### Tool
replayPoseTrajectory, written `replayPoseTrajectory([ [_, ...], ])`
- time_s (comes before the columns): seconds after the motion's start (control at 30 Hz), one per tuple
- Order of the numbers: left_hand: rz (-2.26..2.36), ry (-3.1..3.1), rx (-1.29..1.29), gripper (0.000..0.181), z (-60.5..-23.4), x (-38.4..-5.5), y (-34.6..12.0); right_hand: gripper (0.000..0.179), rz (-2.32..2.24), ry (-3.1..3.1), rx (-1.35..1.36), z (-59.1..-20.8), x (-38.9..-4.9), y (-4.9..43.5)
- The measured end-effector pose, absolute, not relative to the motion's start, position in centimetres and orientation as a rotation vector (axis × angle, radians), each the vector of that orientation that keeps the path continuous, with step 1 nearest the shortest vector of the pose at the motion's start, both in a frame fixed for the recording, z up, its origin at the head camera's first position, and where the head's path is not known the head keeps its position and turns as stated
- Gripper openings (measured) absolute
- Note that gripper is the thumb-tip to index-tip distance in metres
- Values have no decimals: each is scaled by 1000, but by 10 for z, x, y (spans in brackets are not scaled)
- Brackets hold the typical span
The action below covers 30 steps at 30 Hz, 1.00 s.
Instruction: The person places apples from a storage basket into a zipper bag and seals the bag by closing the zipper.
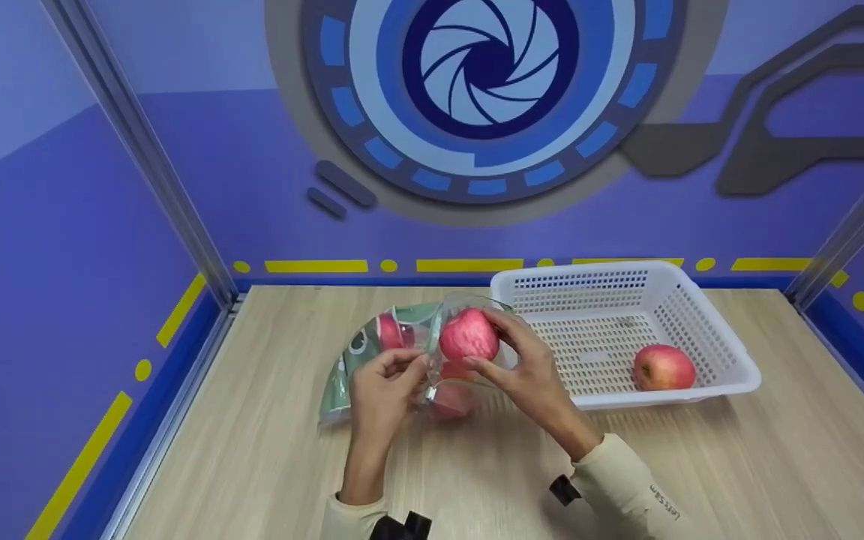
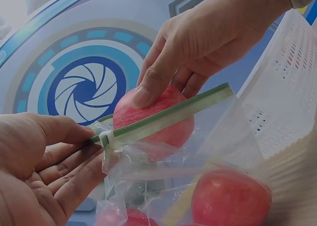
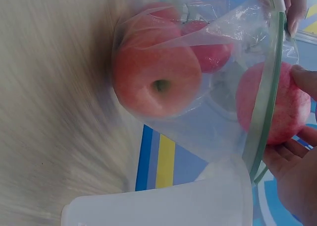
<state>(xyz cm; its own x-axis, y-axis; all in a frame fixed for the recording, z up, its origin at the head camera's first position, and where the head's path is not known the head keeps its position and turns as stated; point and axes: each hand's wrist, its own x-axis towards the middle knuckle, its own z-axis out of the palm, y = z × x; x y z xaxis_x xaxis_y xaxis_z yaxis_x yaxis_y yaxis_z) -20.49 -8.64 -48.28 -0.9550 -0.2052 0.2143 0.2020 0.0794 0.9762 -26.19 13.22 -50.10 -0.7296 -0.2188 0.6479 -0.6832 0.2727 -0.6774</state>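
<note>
My right hand (image 1: 526,360) grips a red apple (image 1: 469,334) at the mouth of a clear zip bag with a green closure strip (image 2: 173,112). In the left wrist view the apple's lower part sits inside the opening, behind the strip. With thumb and fingers, my left hand (image 1: 389,386) pinches the bag's edge beside the white slider (image 2: 106,138). Several apples lie in the bag, among them a large one (image 3: 156,80) low down, seen through the plastic. The bag (image 1: 342,382) has a green printed side and rests on the table.
A white perforated basket (image 1: 736,367) stands to the right of the bag, with one red-yellow apple (image 1: 664,367) in its near right corner. The wooden table (image 1: 252,465) meets blue panel walls (image 1: 177,150) at the back and sides.
</note>
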Motion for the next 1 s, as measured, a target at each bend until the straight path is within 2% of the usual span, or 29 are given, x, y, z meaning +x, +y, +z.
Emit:
replayPoseTrajectory([
  [0.37, -1950, -2057, -2, 8, -482, -205, -87, 73, 1404, -2179, 814, -502, -264, 129],
  [0.53, -1960, -2048, 7, 8, -483, -204, -86, 74, 1207, -2263, 844, -505, -264, 126],
  [0.7, -1995, -2021, -3, 9, -483, -204, -84, 68, 994, -2238, 910, -511, -263, 127],
  [1.0, -2002, -2013, 24, 8, -483, -206, -84, 58, 933, -2149, 928, -509, -265, 151],
])
